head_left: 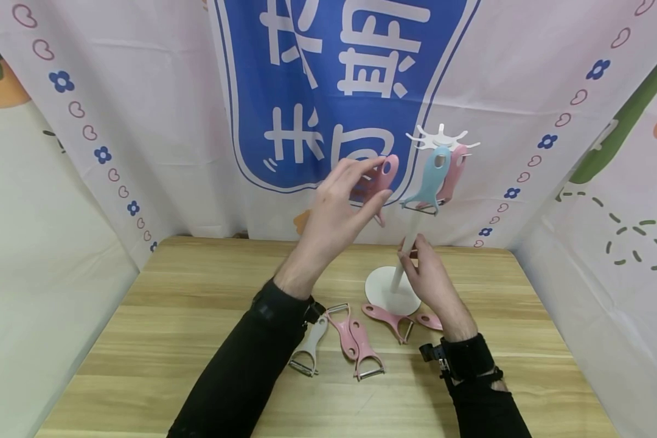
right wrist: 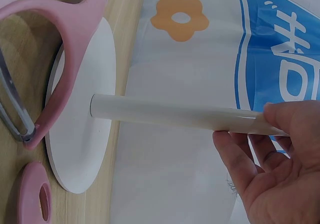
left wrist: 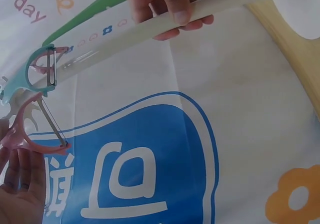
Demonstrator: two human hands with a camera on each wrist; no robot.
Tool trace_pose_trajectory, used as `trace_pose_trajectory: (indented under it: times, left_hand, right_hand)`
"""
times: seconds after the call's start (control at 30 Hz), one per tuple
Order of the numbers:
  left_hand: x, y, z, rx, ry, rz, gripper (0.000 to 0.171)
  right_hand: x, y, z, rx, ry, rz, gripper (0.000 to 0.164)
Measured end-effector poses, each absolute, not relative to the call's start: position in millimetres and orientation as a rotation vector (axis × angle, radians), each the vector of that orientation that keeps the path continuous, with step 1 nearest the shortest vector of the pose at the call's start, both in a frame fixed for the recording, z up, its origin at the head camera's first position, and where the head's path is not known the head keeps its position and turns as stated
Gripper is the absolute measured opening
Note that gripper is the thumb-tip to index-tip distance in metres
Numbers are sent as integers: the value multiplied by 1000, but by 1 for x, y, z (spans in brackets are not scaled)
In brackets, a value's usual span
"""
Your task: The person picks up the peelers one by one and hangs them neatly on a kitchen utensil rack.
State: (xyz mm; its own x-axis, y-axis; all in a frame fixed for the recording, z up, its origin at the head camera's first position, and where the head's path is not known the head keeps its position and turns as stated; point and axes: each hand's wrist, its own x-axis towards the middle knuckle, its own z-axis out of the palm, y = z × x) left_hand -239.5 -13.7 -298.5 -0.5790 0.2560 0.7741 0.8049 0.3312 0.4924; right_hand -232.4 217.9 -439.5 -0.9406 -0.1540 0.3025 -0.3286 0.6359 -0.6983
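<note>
My left hand (head_left: 336, 204) pinches a pink peeler (head_left: 384, 175) between thumb and fingers, raised to the left of the white stand's hooked top (head_left: 441, 139). In the left wrist view that peeler (left wrist: 22, 129) shows its blade frame facing the pole. Lower down, my right hand (head_left: 428, 274) grips the white pole (head_left: 410, 237) above its round base (head_left: 385, 286); the right wrist view shows thumb and fingers around the pole (right wrist: 175, 113). From the hooks hang a light blue peeler (head_left: 432, 176) and, partly behind it, another pink peeler (head_left: 455, 170).
On the wooden table (head_left: 197, 292) in front of the base lie several pink peelers (head_left: 364, 347) and one grey-white peeler (head_left: 310, 347). One pink peeler (head_left: 429, 320) is partly hidden by the right hand. A printed cloth (head_left: 164, 152) hangs behind the table.
</note>
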Motion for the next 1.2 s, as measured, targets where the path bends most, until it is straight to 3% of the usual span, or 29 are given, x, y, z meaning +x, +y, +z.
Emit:
trace_pose_trajectory:
  times: [1.2]
  left_hand:
    - [-252,17,-272,-942,-2064,-1263,55]
  right_hand:
    - [-232,218,-439,425,-2612,1205,21]
